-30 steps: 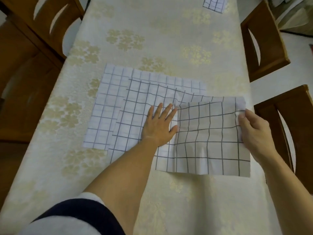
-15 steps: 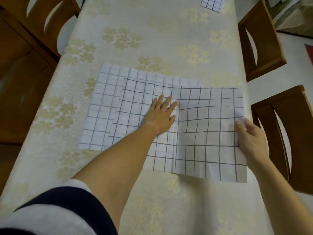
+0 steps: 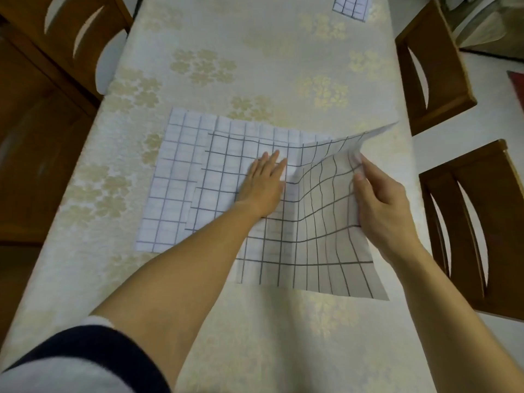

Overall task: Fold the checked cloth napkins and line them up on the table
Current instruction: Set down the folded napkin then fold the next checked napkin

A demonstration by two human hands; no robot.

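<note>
The white cloth napkin with dark grid lines [image 3: 312, 251] lies in the middle of the worktop [image 3: 255, 52], which is covered in cream floral cloth. It overlaps a second white napkin with a fainter bluish check [image 3: 175, 171] that sticks out to its left and far side.

The left hand [image 3: 265, 180] lies flat, fingers straight and together, pressing the dark-checked napkin down near its centre line. The right hand [image 3: 380, 199] pinches the napkin's right edge between thumb and fingertips [image 3: 358, 165] and holds it raised, so the right half curves up off the worktop. The far right corner sticks up in the air, while the near right corner rests low.

This looks like the first fold, right half over left. To do it well:

- Use the flat left hand as the hinge, with its outer side marking the crease.
- Carry the pinched edge across in a low arc so the loose corners do not flop or twist.
- Land the edge on the left edge, matching the grid lines to check squareness.
- Slide the left hand out only as the flap settles.
- Press lightly, so the napkin underneath is not dragged.

A small folded checked napkin [image 3: 351, 5] sits at the worktop's far end and probably marks where the line begins. Brown wooden chairs [image 3: 433, 66] stand alongside.
</note>
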